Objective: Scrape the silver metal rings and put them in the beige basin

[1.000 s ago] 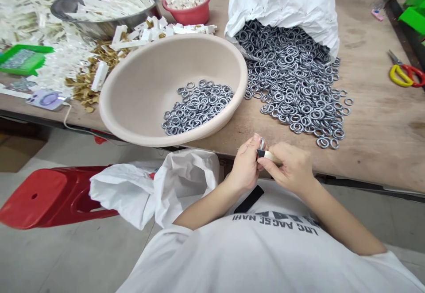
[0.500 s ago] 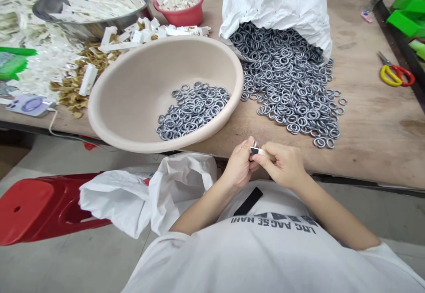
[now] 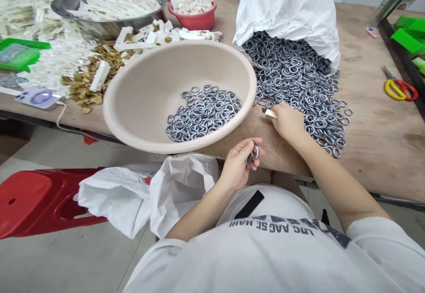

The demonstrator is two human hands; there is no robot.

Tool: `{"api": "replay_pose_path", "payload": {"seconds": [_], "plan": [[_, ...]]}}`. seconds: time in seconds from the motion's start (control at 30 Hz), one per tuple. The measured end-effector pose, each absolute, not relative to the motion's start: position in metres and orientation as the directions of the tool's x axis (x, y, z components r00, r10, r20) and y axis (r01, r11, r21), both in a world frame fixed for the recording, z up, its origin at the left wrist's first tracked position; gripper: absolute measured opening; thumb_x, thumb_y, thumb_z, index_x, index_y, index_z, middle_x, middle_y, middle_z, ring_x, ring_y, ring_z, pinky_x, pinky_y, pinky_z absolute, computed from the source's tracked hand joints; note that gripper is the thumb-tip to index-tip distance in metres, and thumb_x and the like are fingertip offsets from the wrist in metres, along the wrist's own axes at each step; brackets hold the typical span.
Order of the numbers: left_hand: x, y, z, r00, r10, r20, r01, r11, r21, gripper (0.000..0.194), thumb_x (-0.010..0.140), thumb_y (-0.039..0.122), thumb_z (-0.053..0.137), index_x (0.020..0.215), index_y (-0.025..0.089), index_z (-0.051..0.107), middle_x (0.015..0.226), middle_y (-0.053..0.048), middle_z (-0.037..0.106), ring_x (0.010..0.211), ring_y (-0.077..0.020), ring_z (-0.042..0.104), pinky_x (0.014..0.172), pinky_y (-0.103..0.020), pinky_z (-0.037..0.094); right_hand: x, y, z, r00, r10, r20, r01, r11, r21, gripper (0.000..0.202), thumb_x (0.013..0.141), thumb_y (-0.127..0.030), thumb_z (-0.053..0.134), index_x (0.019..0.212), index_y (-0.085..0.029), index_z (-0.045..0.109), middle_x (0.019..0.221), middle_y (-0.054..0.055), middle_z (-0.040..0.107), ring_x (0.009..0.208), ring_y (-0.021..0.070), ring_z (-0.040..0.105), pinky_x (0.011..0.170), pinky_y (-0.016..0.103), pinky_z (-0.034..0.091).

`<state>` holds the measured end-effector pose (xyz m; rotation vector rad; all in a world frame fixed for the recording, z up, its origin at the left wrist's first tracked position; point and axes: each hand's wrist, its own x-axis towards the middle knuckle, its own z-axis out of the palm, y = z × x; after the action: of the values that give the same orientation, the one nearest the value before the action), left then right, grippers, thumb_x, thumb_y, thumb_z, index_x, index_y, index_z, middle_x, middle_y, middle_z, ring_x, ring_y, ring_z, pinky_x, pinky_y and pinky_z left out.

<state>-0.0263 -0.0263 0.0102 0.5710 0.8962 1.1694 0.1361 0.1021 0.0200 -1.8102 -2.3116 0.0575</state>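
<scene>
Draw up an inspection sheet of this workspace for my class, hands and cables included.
Surface: wooden table, stained in places.
Job's things: grey rings spilling from the sack; more in the basin.
Clutter: scissors at right; steel bowl and red bowl of white pieces at left.
Hands: left hand holds at least one ring; right hand grips a dark-tipped tool by the rings.
Cables: white cable over the front edge, at left.
Surroundings: red stool and white bag at front left.

grey rings (image 3: 299, 85) heaped, pale tool (image 3: 271, 113) in hand (image 3: 288, 122)
</scene>
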Motion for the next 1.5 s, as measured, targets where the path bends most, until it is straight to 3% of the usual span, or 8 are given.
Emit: {"api": "replay_pose_path", "payload": {"seconds": [0.1,0.2,0.33,0.57,0.7,0.83,1.0,1.5], "plan": [[-0.024,-0.021,0.008,0.109,0.948,-0.299,-0.556,0.307,0.772,0.039,0.082,0.049,0.068,0.101,0.016,0.065,0.08,-0.001,0.063,0.053,-0.0064,0.052,0.041,-0.017,0.034,0.144,0.087,0.026,-0.189,0.958,0.216,0.859,0.268,-0.437,0.024,0.091,-0.04,0.059,0.095,-0.019,0.069,0.098,0.009,0.066,0.086,0.0227,0.06,0.071,0.033,0.04],[-0.014,-0.017,0.006,0.093,0.957,-0.276,-0.512,0.284,0.81,0.04,0.081,0.052,0.07,0.098,0.017,0.063,0.076,0.002,0.057,0.049,-0.0034,0.042,0.039,-0.016,0.025,0.148,0.053,0.034,-0.229,0.965,0.131,0.518,0.234,-0.823,0.028,0.091,-0.045,0.06,0.089,-0.018,0.066,0.083,0.003,0.066,0.077,0.0176,0.058,0.069,0.029,0.042],[0.001,-0.018,0.004,0.092,0.978,-0.185,-0.429,0.207,0.879,0.041,0.083,0.057,0.067,0.082,0.016,0.057,0.062,0.005,0.044,0.049,-0.0039,0.033,0.043,-0.017,0.022,0.146,0.01,0.037,-0.343,0.939,-0.026,0.168,0.034,-0.985,0.03,0.088,-0.047,0.065,0.083,-0.017,0.064,0.074,-0.001,0.063,0.068,0.0123,0.054,0.064,0.025,0.042],[0.01,-0.03,0.007,0.066,0.987,-0.147,-0.479,0.161,0.863,0.044,0.088,0.054,0.062,0.07,0.016,0.047,0.06,0.006,0.035,0.051,-0.0045,0.028,0.046,-0.018,0.024,0.144,-0.014,0.028,-0.382,0.923,-0.04,-0.007,-0.046,-0.999,0.027,0.081,-0.042,0.075,0.087,-0.019,0.062,0.076,-0.003,0.062,0.069,0.0116,0.056,0.066,0.025,0.046],[0.013,-0.036,0.013,0.132,0.974,-0.184,-0.483,0.225,0.846,0.046,0.086,0.055,0.063,0.069,0.017,0.045,0.058,0.006,0.035,0.048,-0.0041,0.027,0.045,-0.018,0.02,0.147,-0.014,0.026,-0.295,0.955,-0.024,-0.041,-0.037,-0.998,0.034,0.087,-0.052,0.066,0.078,-0.02,0.057,0.062,-0.005,0.05,0.055,0.0097,0.043,0.056,0.024,0.04],[0.016,-0.038,0.02,0.182,0.957,-0.224,-0.511,0.287,0.811,0.047,0.085,0.058,0.062,0.069,0.018,0.043,0.056,0.007,0.034,0.043,-0.0035,0.025,0.041,-0.018,0.017,0.155,-0.022,0.027,-0.184,0.975,0.129,0.161,0.159,-0.974,0.034,0.091,-0.051,0.061,0.077,-0.021,0.057,0.064,-0.004,0.049,0.058,0.0106,0.042,0.057,0.025,0.036],[0.02,-0.038,0.024,0.135,0.94,-0.314,-0.542,0.336,0.77,0.047,0.08,0.058,0.068,0.071,0.018,0.047,0.052,0.009,0.033,0.041,-0.0029,0.022,0.039,-0.018,0.017,0.162,-0.04,0.03,-0.311,0.887,0.342,0.469,0.456,-0.756,0.03,0.093,-0.046,0.059,0.079,-0.02,0.06,0.07,-0.001,0.056,0.064,0.0126,0.048,0.06,0.028,0.034],[0.022,-0.043,0.026,0.136,0.939,-0.315,-0.551,0.336,0.764,0.049,0.078,0.059,0.07,0.07,0.018,0.046,0.053,0.009,0.032,0.041,-0.0027,0.023,0.04,-0.017,0.017,0.162,-0.045,0.029,-0.329,0.869,0.37,0.548,0.495,-0.674,0.033,0.096,-0.044,0.056,0.073,-0.02,0.056,0.067,-0.001,0.055,0.062,0.012,0.048,0.059,0.027,0.033]]}}
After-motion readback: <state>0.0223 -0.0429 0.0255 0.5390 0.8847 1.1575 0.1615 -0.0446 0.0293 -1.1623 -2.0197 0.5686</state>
